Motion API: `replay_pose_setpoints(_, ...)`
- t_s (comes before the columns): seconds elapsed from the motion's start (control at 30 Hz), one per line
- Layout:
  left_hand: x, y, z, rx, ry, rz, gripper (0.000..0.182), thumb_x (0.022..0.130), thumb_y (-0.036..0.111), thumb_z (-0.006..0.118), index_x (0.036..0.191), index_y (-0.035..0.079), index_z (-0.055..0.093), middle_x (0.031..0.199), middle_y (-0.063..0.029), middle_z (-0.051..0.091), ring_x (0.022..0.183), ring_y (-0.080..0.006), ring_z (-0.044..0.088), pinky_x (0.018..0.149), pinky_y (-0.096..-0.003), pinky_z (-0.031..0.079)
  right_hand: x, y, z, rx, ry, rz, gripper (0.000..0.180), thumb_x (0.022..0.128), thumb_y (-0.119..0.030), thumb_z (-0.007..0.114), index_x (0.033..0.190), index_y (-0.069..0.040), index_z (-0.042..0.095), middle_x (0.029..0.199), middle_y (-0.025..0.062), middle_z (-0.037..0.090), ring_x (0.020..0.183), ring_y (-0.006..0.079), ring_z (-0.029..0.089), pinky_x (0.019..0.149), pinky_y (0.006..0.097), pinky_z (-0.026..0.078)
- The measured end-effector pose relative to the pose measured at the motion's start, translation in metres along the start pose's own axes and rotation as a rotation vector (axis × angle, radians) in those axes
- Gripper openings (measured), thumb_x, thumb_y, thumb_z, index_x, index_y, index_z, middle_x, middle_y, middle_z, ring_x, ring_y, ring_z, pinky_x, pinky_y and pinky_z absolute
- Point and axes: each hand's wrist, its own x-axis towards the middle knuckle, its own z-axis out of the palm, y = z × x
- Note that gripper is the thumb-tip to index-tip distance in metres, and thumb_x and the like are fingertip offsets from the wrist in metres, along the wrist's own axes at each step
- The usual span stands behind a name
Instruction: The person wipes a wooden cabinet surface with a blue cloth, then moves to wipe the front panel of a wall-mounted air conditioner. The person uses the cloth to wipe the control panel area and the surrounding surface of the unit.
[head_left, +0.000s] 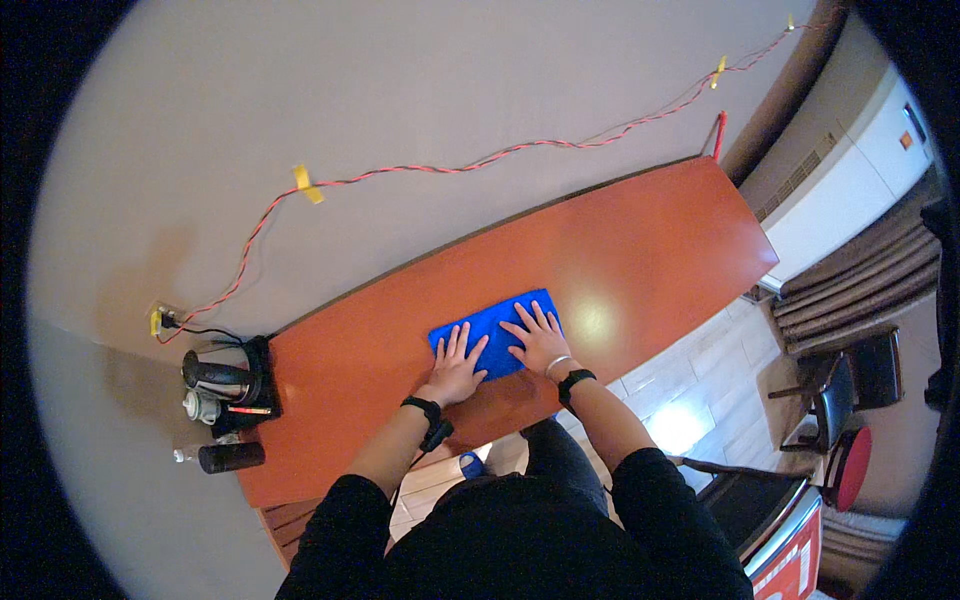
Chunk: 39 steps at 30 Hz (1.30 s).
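A folded blue cloth (491, 341) lies flat on the reddish-brown wooden tabletop (637, 240), near its front edge. My left hand (454, 367) rests palm down on the cloth's left end, fingers spread. On the right part of the cloth, my right hand (538, 341) presses flat with its fingers apart. Neither hand grips the cloth. Each wrist wears a black band, and a light-coloured bracelet circles the right one.
At the table's left end stand an electric kettle (217, 373), a white lidded cup (201, 406) and a black cylinder (231, 456). A twisted red-and-black cord (450, 169) is taped along the wall. Chairs (836, 397) and a white appliance (840, 172) stand at right.
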Motion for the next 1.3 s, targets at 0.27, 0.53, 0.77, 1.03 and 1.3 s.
replay_pose_setpoints(0.27, 0.119, -0.01, -0.039, 0.016, 0.015, -0.161, 0.082, 0.096, 0.041, 0.067, 0.165, 0.025, 0.025, 0.172, -0.02, -0.003, 0.159, -0.0409, 0.001, 0.123, -0.0651, 0.012, 0.118, 0.071, -0.037, -0.034, -0.108, -0.043, 0.061, 0.099, -0.044, 0.06, 0.156, -0.038, 0.041, 0.172, 0.0056, 0.018, 0.158, 0.0382, 0.016, 0.125, 0.059, 0.019)
replay_pose_setpoints(0.53, 0.16, -0.031, -0.061, 0.005, 0.054, -0.186, 0.082, 0.096, 0.041, 0.068, 0.165, 0.027, 0.025, 0.172, -0.0213, 0.0, 0.158, -0.0448, 0.005, 0.122, -0.0655, 0.018, 0.165, 0.091, -0.041, -0.032, -0.156, -0.066, 0.06, 0.101, -0.043, 0.057, 0.158, -0.038, 0.038, 0.173, 0.0068, 0.016, 0.158, 0.0388, 0.012, 0.125, 0.0599, 0.017)
replay_pose_setpoints(0.77, 0.139, -0.004, -0.051, 0.035, 0.029, -0.224, 0.078, 0.099, 0.038, 0.064, 0.165, 0.026, 0.024, 0.172, -0.0201, 0.002, 0.158, -0.0419, 0.005, 0.123, -0.0638, 0.016, 0.134, 0.084, -0.036, -0.049, -0.166, -0.059, 0.061, 0.103, -0.041, 0.055, 0.16, -0.036, 0.035, 0.173, 0.0091, 0.016, 0.158, 0.0402, 0.012, 0.125, 0.06, 0.017)
replay_pose_setpoints(1.03, 0.066, 0.052, -0.003, -0.01, 0.007, -0.166, 0.078, 0.1, 0.04, 0.061, 0.166, 0.025, 0.022, 0.172, -0.0204, 0.001, 0.159, -0.0427, 0.002, 0.124, -0.0647, 0.011, 0.035, 0.073, -0.03, -0.085, -0.19, -0.07, 0.062, 0.103, -0.043, 0.054, 0.161, -0.036, 0.033, 0.173, 0.009, 0.015, 0.158, 0.0407, 0.012, 0.124, 0.0607, 0.017)
replay_pose_setpoints(1.3, -0.001, 0.1, 0.037, 0.033, 0.008, -0.061, 0.078, 0.099, 0.041, 0.063, 0.165, 0.024, 0.025, 0.171, -0.0229, 0.004, 0.158, -0.0455, 0.005, 0.122, -0.0671, 0.015, -0.076, 0.061, -0.015, -0.034, -0.159, -0.061, 0.063, 0.101, -0.042, 0.056, 0.16, -0.034, 0.035, 0.172, 0.0115, 0.015, 0.157, 0.0433, 0.012, 0.123, 0.0633, 0.018)
